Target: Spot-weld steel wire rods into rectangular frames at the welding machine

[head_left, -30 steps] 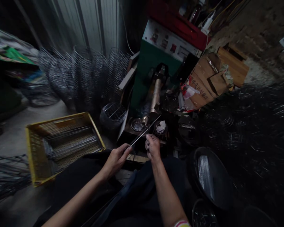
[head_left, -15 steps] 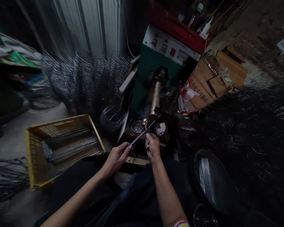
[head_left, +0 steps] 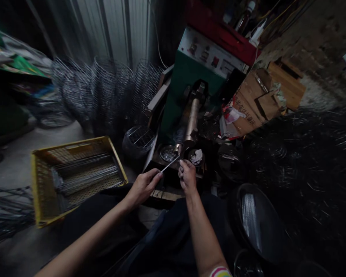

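Note:
My left hand (head_left: 145, 185) is closed around the near end of a thin metal rod (head_left: 170, 164). The rod slants up and right, its far end beside the lower tip of the machine's brass-coloured arm (head_left: 192, 121). My right hand (head_left: 187, 175) is closed just right of the rod's far end, fingertips pinched together; what they hold, if anything, is too small to make out. A round dish of small metal pieces (head_left: 168, 153) sits just beyond the rod. Near my right fingertips is another dish holding crumpled white paper (head_left: 196, 157).
The green and red machine (head_left: 173, 96) stands ahead. A yellow crate (head_left: 34, 184) with metal rods lies left, before stacked wire baskets (head_left: 103, 88). At right are a cardboard box (head_left: 245, 105), a black container with a silvery bundle (head_left: 250, 219) and a dark heap of wire pieces (head_left: 305, 154).
The rod's far end has pulled back down and left, from across the brass-coloured arm's lower end to beside its tip. Both hands stay close to where they were. The view has shifted slightly.

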Available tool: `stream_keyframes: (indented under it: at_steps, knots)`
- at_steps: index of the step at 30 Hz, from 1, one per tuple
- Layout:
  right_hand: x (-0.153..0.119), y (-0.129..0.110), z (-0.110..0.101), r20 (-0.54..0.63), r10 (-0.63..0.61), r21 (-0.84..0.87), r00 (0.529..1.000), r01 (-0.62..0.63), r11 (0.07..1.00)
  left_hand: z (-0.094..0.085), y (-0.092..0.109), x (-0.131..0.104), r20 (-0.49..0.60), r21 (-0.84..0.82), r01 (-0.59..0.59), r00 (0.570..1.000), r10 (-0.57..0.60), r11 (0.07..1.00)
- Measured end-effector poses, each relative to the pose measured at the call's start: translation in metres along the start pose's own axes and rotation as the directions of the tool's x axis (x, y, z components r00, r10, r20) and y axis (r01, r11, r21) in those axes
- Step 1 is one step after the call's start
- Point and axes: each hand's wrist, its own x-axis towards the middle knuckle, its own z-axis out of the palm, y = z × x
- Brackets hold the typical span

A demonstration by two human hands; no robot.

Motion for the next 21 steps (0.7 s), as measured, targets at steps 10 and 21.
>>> stream_keyframes:
  at_steps: [10,21]
  knots:
    - [0.000,0.000,-0.003,-0.009,0.022,-0.045,1.000,-0.022,0.999,-0.007,0.002,0.003,0.045,-0.049,-0.024,0.999,0.026,0.998]
    - [0.015,-0.007,-0.017,-0.079,-0.033,0.000,0.996,0.033,0.999,-0.005,0.001,0.042,0.115,0.012,-0.118,0.987,0.116,0.993]
